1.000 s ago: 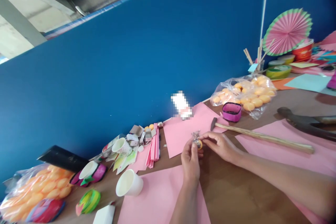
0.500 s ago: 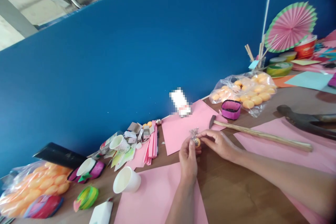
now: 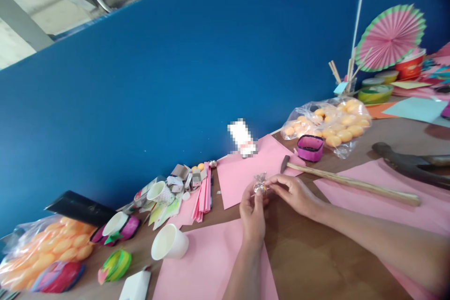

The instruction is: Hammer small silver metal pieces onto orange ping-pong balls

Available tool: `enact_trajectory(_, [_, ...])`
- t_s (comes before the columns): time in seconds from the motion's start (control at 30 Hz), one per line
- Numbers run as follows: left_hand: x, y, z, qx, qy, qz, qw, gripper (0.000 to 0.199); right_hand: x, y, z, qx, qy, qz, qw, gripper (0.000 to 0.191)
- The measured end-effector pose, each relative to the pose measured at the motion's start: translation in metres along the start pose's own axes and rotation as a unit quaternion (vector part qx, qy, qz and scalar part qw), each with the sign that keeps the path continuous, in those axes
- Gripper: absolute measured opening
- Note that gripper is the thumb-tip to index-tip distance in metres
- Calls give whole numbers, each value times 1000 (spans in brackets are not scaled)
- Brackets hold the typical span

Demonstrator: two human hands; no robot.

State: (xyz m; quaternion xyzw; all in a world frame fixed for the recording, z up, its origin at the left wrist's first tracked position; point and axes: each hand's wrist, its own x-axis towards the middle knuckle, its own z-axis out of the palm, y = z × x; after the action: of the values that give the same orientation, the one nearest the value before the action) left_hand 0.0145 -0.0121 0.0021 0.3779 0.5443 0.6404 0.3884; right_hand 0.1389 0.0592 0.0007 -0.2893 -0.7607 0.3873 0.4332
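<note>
Silver foil is gathered round a small orange ball (image 3: 260, 188), with a crinkled tuft of foil (image 3: 260, 177) standing up at its top. My left hand (image 3: 252, 215) grips this wrapped ball from below, its thumb across the front. At the ball's right side, my right hand (image 3: 293, 193) pinches the foil edge between thumb and fingertips. Both hands are above the brown table, just in front of a pink sheet (image 3: 230, 185). A wooden-handled hammer (image 3: 351, 180) lies to the right of my right hand.
A white cup (image 3: 170, 242) tilts on another pink sheet (image 3: 207, 262) at left. Bags of orange balls lie at far left (image 3: 59, 241) and back right (image 3: 346, 124). Beside the right-hand bag stands a purple box (image 3: 310, 150). Small boxes and folded pink strips (image 3: 202, 197) line the blue wall (image 3: 176, 79).
The ball has turned in my left hand: its front shows silver foil now, where orange showed before. My right hand stays at its side with little movement.
</note>
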Motion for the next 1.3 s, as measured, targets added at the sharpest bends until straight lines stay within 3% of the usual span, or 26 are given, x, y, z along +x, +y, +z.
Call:
enact_trajectory(0.73, [0, 3, 1, -7, -11, 5, 1000, 36, -1, -2, -1, 0, -10, 1, 1000, 15])
enact_trajectory(0.93, [1, -2, 1, -46, 9, -12, 999, 47, -2, 0, 1, -6, -14, -12, 1000, 14])
enact_trajectory(1.3, [1, -2, -1, -43, -12, 2, 999, 43, -1, -1, 0, 2, -15, -13, 1000, 14])
